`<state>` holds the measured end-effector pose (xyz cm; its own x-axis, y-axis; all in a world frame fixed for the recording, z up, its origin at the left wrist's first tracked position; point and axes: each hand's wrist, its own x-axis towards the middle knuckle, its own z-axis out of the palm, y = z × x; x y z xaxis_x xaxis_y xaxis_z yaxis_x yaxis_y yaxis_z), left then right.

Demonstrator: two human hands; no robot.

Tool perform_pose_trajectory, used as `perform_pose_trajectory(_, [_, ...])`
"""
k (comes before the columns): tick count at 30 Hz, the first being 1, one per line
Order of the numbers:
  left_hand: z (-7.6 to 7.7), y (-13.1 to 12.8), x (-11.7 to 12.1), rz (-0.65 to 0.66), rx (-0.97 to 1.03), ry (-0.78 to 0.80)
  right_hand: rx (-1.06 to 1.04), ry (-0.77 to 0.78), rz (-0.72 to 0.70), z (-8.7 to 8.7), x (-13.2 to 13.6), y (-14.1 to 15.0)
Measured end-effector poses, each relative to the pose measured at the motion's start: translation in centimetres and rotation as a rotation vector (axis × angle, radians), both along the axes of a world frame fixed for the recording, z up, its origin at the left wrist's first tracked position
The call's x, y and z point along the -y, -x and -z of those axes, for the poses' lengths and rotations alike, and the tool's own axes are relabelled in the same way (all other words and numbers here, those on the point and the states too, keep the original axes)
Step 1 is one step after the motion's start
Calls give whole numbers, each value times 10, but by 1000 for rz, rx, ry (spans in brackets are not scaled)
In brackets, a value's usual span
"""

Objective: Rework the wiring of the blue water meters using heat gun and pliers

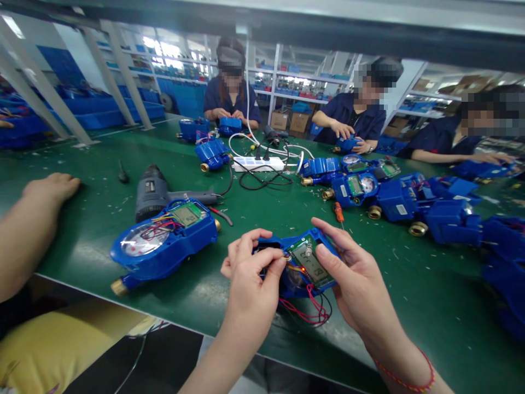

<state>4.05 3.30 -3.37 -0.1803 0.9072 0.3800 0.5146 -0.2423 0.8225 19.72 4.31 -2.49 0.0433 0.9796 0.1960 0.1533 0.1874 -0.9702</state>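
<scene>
The left hand (250, 287) and right hand (356, 279) grip the blue water meter (309, 262) between them, fingers closed on its edges

Left hand (248, 290) and right hand (355, 279) held an opened blue water meter (305, 262) over the green worktop (414, 312) (small orange light (302, 269) lit beside its circuit board (314, 268)); red wires (307, 309) hung below.

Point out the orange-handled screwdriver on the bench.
In the head view, the orange-handled screwdriver lies on the green workbench, just beyond the person's right hand and just below a blue water meter with a round dial.
</scene>
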Motion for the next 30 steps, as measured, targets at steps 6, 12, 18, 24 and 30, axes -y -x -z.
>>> perform_pose_trajectory(6, [10,-5,-3,-122,-102,-103,-11,22,8,-3,-1,4])
perform_pose_trajectory(12, [18,1,-5,-49,-220,-174,-26,42,-19,-5,-3,1])
perform_pose_trajectory(18, [23,7,21,-137,-230,-401,59,-13,-26,-6,-2,-6])
perform_pose_trajectory(24, [18,-35,54,32,-253,-219,126,-89,20,-10,5,-6])
perform_pose_trajectory(30, [24,-52,50,125,-266,-8,149,-106,75,-3,17,-17])
